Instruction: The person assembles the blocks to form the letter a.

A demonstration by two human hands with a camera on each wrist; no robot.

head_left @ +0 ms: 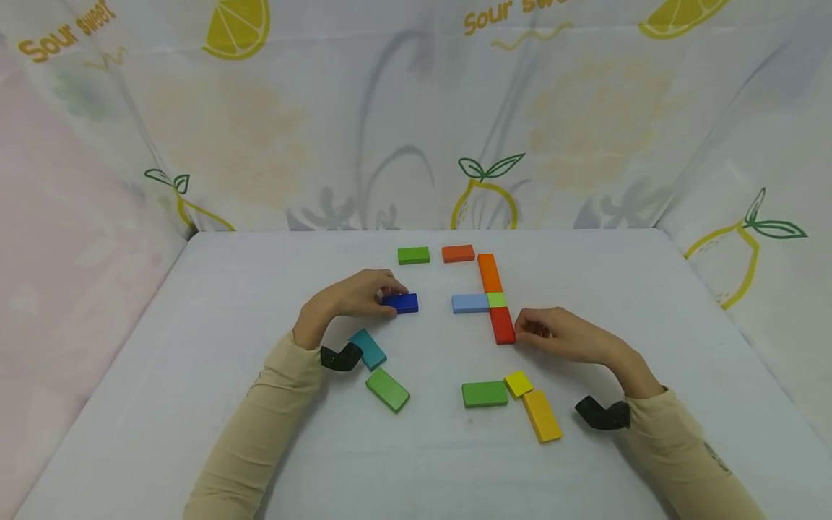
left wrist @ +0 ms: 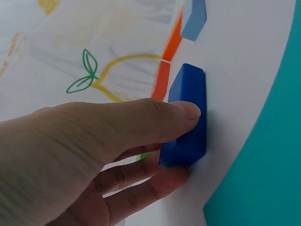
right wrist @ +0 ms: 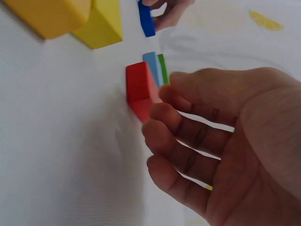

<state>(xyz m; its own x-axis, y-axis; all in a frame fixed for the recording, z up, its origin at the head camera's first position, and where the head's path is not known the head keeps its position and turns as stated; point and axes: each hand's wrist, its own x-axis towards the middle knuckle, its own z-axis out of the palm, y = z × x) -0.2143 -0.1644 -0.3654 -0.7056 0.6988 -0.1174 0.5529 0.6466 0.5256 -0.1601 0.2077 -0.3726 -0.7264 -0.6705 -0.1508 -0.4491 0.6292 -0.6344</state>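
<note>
My left hand (head_left: pixel 360 295) pinches a dark blue block (head_left: pixel 406 303) between thumb and fingers, low over the white table. In the left wrist view the thumb lies across the face of the blue block (left wrist: pixel 190 134). Beside the red block (head_left: pixel 503 326), my right hand (head_left: pixel 557 334) holds nothing, its fingers loosely bent and their tips right at the block's side. The red block lines up with a small light green block (head_left: pixel 496 300) and an orange block (head_left: pixel 490 272). A light blue block (head_left: pixel 470 303) runs left from the light green one.
At the back lie a green block (head_left: pixel 413 256) and a red-orange block (head_left: pixel 458 253). A teal block (head_left: pixel 368 349) and a green block (head_left: pixel 388 391) lie near my left wrist. Front right are another green block (head_left: pixel 484 394), a yellow block (head_left: pixel 518 384) and an amber block (head_left: pixel 542 417).
</note>
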